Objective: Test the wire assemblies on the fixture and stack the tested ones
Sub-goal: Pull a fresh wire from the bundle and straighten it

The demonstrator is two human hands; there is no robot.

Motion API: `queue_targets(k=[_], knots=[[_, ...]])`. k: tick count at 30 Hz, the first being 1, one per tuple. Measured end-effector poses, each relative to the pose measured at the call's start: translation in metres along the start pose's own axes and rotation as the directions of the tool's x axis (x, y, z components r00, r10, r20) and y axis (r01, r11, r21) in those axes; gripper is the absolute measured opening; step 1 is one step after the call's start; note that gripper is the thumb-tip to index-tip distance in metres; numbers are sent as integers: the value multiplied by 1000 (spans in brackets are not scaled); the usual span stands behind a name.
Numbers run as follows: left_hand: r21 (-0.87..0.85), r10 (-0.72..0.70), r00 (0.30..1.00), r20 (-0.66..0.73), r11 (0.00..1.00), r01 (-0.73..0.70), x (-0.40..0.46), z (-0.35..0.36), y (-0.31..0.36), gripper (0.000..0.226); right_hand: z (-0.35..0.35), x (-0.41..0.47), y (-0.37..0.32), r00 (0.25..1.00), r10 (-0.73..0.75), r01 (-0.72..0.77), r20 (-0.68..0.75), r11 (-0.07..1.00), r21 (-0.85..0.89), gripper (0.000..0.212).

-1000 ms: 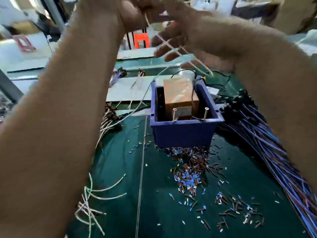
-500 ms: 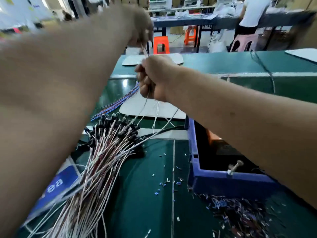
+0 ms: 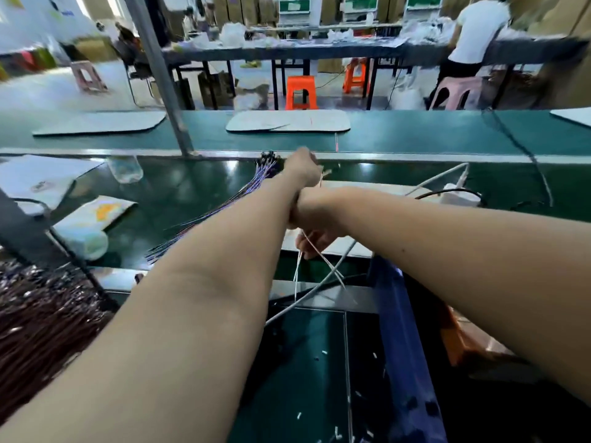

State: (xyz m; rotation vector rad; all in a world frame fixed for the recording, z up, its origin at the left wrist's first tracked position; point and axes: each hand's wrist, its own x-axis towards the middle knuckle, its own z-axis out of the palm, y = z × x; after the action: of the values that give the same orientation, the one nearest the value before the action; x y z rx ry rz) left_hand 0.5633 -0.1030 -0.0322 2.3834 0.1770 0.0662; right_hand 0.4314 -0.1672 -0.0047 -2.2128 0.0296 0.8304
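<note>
My left hand (image 3: 301, 167) reaches far over the green bench and pinches the upper end of a thin wire assembly (image 3: 298, 274), right beside the black connectors of a stack of purple-blue wire assemblies (image 3: 220, 215). Just nearer, my right hand (image 3: 315, 233) grips the same thin white and red wires, whose loose ends hang below it. The blue bin (image 3: 403, 343) with the orange test fixture (image 3: 460, 342) lies under my right forearm, mostly hidden. A thick pile of brown and white wire assemblies (image 3: 41, 318) lies at the left edge.
A grey cable (image 3: 319, 284) runs across under my hands. A grey post (image 3: 160, 75) stands at the belt's far rail. White paper sheets (image 3: 38, 180) and a rolled packet (image 3: 84, 238) lie left. A white adapter (image 3: 459, 195) sits right. A person works at a far table.
Both hands have stretched forward and away from me. My left hand went from above the brown-white pile to the purple-blue stack, and the view has risen and swung right.
</note>
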Motion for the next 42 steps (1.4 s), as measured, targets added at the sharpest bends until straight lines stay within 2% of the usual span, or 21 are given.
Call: queue_targets(k=[2, 4, 6, 7, 8, 10, 12, 13, 17, 20, 23, 25, 27, 29, 31, 33, 34, 36, 38, 40, 42], knots=[[111, -56, 998, -25, 992, 59, -13, 12, -6, 38, -2, 8, 11, 998, 43, -42, 34, 998, -49, 20], [130, -85, 993, -77, 987, 94, -18, 19, -15, 40, -2, 9, 18, 999, 49, -48, 15, 997, -53, 24], [12, -167, 978, -128, 985, 169, -26, 14, -12, 39, -1, 2, 15, 1000, 15, -15, 2, 997, -78, 16], [-137, -203, 972, -122, 973, 186, -34, 6, -8, 37, -1, -3, 12, 1000, -20, 19, -10, 994, -108, 13], [-256, -223, 970, -91, 947, 194, -42, -4, -1, 35, -1, -11, 9, 997, -71, 65, -31, 987, -150, 21], [-501, -229, 970, -75, 850, 162, -69, -31, 18, 36, -5, -32, 1, 979, -181, 160, -94, 967, -200, 28], [-717, -296, 937, -185, 693, 77, -113, -59, 35, 27, -7, -61, -3, 944, -294, 257, -152, 941, -222, 12], [-752, -310, 919, -242, 659, 23, -137, -69, 40, 18, -6, -76, -2, 925, -333, 289, -183, 929, -230, 10], [-747, -186, 918, -350, 647, -153, -255, -86, 41, 18, 5, -142, 8, 876, -404, 370, -263, 913, -172, 23], [-707, -140, 915, -378, 682, -188, -338, -77, 23, 22, 26, -201, 23, 795, -522, 448, -309, 849, -281, 18], [-611, -34, 964, -264, 779, -140, -397, -78, -9, 19, 60, -247, 61, 713, -579, 497, -395, 815, -298, 10], [-517, 1, 995, -103, 854, -55, -414, -87, -31, 24, 90, -264, 90, 749, -560, 515, -355, 828, -220, 2], [-492, -50, 999, -19, 870, 34, -422, -100, -48, 27, 123, -267, 112, 820, -519, 495, -242, 855, -156, 7], [-370, -75, 997, -35, 927, 56, -426, -106, -58, 26, 153, -261, 124, 889, -433, 426, -148, 901, -78, 9], [-51, -24, 998, -65, 998, 21, -426, -110, -62, 22, 176, -246, 129, 911, -391, 388, -134, 920, -50, 12], [193, 23, 993, -117, 981, 0, -427, -115, -62, 27, 194, -231, 127, 918, -365, 369, -158, 930, -4, 16], [229, 33, 988, -149, 973, 2, -428, -118, -60, 30, 201, -223, 124, 927, -333, 351, -171, 932, 87, 17], [153, 38, 981, -188, 988, -9, -425, -125, -53, 35, 207, -208, 113, 954, -232, 286, -190, 896, 340, 16], [-107, -10, 987, -159, 994, -7, -419, -134, -46, 34, 210, -194, 99, 960, -155, 252, -234, 844, 474, 22], [-317, -57, 990, -132, 948, 12, -414, -144, -37, 30, 211, -180, 86, 943, -102, 249, -317, 847, 469, 29], [-373, -68, 988, -142, 928, 10, -407, -152, -32, 27, 208, -167, 74, 914, -33, 223, -404, 873, 433, 34]])
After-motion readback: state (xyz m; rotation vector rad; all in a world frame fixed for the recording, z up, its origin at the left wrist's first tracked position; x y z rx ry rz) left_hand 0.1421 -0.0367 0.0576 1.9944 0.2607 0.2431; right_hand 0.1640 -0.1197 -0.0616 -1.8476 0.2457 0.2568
